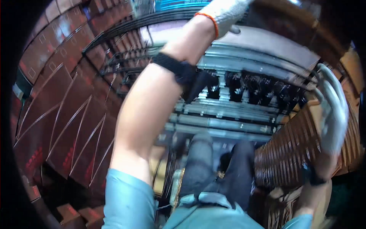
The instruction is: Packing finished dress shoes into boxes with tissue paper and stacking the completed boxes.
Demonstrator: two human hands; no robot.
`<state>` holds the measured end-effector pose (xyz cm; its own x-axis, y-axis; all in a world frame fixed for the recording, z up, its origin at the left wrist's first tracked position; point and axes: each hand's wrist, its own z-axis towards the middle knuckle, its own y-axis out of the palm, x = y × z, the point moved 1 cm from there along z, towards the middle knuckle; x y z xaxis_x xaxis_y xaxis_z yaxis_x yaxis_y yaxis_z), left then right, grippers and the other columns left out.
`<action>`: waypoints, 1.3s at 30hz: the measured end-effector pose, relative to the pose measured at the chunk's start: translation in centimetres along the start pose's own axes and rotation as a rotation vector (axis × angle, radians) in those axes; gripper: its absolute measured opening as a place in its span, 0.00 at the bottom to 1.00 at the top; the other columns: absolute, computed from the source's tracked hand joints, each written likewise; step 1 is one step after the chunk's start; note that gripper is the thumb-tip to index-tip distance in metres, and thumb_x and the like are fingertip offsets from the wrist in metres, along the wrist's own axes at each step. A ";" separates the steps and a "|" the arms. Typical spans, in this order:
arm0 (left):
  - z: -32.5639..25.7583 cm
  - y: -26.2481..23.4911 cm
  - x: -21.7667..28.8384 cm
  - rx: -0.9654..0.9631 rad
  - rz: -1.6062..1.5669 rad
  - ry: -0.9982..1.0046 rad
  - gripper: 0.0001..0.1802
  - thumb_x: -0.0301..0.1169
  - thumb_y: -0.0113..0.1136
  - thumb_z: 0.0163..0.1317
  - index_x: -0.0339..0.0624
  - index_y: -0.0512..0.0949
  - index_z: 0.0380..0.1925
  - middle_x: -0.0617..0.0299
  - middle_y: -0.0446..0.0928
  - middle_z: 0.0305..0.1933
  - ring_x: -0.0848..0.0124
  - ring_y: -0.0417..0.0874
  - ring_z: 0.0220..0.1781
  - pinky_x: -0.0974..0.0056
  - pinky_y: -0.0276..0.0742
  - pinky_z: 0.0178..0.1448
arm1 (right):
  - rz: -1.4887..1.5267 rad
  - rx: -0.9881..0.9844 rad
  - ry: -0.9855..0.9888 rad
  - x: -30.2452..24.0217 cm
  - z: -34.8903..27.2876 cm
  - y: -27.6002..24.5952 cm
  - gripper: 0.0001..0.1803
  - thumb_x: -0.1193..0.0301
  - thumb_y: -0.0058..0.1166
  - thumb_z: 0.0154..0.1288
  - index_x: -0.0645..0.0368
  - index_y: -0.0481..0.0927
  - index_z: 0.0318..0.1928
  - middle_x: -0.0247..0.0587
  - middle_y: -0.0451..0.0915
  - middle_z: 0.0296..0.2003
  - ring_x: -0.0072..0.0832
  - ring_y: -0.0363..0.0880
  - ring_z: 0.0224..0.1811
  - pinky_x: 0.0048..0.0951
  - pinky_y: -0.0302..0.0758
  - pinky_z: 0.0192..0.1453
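We record the left hand (225, 13) in a knitted grey glove raised against the grey metal machine (244, 72), its fingers' state indiscernible, while the gloved right hand (333, 110) has fingers curled over the ribbed stack of brown cardboard (289, 152).

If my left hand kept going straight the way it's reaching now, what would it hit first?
Probably the grey metal machine frame. The gloved left hand points up and away at the top of the picture, seemingly already at the frame's upper edge. The picture is blurred and depth is unclear, so contact can't be confirmed.
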<state>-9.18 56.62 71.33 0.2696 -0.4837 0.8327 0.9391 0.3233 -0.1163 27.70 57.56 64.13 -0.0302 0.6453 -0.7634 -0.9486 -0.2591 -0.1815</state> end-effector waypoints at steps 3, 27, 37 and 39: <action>-13.5 -0.7 -0.8 -0.032 0.565 0.110 0.34 0.47 0.64 0.80 0.36 0.78 0.76 0.42 0.78 0.80 0.54 0.80 0.80 0.54 0.71 0.85 | -0.810 -0.122 0.073 -4.1 -11.9 -14.1 0.27 0.67 0.47 0.91 0.67 0.76 0.80 0.56 0.79 0.77 0.45 0.79 0.80 0.45 0.77 0.84; -45.5 6.4 -12.5 -0.509 0.865 0.112 0.08 0.28 0.71 0.51 0.53 0.90 0.32 0.63 0.86 0.44 0.47 0.82 0.68 0.25 0.63 0.85 | -0.584 0.336 0.954 -4.0 -32.8 -32.0 0.08 0.67 0.64 0.72 0.58 0.90 0.39 0.26 0.83 0.27 0.14 0.74 0.28 0.24 0.70 0.34; -42.0 10.7 -7.9 -0.626 0.593 0.065 0.25 0.13 0.65 0.54 0.41 0.88 0.52 0.48 0.86 0.65 0.35 0.78 0.79 0.39 0.75 0.81 | -0.775 0.054 1.014 -3.5 -24.3 -24.2 0.10 0.73 0.64 0.77 0.66 0.94 0.45 0.31 0.89 0.32 0.19 0.85 0.33 0.26 0.82 0.40; -42.5 12.6 -7.4 -0.620 0.472 0.085 0.25 0.15 0.66 0.57 0.42 0.87 0.56 0.47 0.86 0.66 0.37 0.80 0.78 0.42 0.79 0.79 | -0.638 0.131 0.963 -3.3 -25.4 -26.2 0.09 0.75 0.63 0.76 0.66 0.94 0.45 0.31 0.90 0.33 0.18 0.86 0.34 0.26 0.82 0.40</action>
<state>9.73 29.68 40.68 0.6616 -0.4768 0.5787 0.6619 0.0087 -0.7496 60.60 43.94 55.70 0.6637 -0.1963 -0.7218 -0.7319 0.0283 -0.6808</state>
